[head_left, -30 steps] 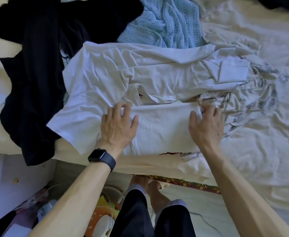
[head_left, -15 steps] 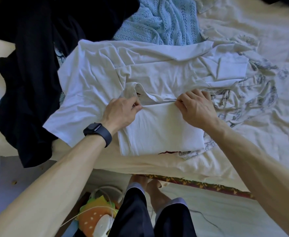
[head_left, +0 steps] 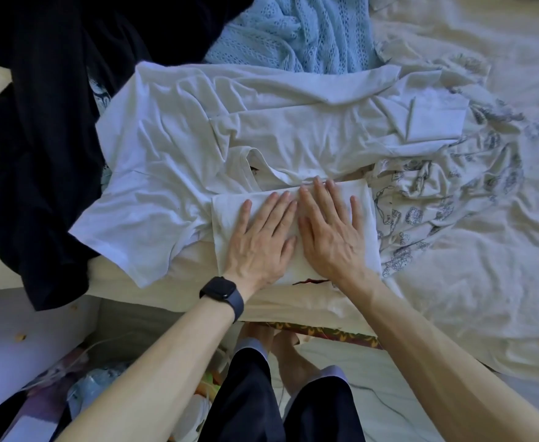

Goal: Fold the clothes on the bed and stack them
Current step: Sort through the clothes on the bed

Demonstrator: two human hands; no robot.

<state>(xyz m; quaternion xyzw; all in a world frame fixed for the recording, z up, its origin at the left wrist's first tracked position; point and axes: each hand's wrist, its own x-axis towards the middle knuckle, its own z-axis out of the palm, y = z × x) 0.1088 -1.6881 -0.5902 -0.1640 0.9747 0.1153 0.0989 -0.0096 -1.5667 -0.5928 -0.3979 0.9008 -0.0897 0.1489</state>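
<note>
Bed (head_left: 472,282): rumpled cream sheet, its near edge running across the lower middle of the view
White T-shirt (head_left: 262,129): spread at the near edge, its lower part folded up into a flat panel
Left hand (head_left: 262,240): grip apart, fingers spread, palm flat on the folded panel; dark watch (head_left: 222,293) on the wrist
Right hand (head_left: 328,231): grip apart, palm flat just beside the left, fingertips at the fold line
Black garment (head_left: 38,138): heaped at the left edge, hanging over
Blue knit (head_left: 293,30): far side, behind the shirt
Printed cloth (head_left: 446,193): crumpled, touching the shirt's right side
</note>
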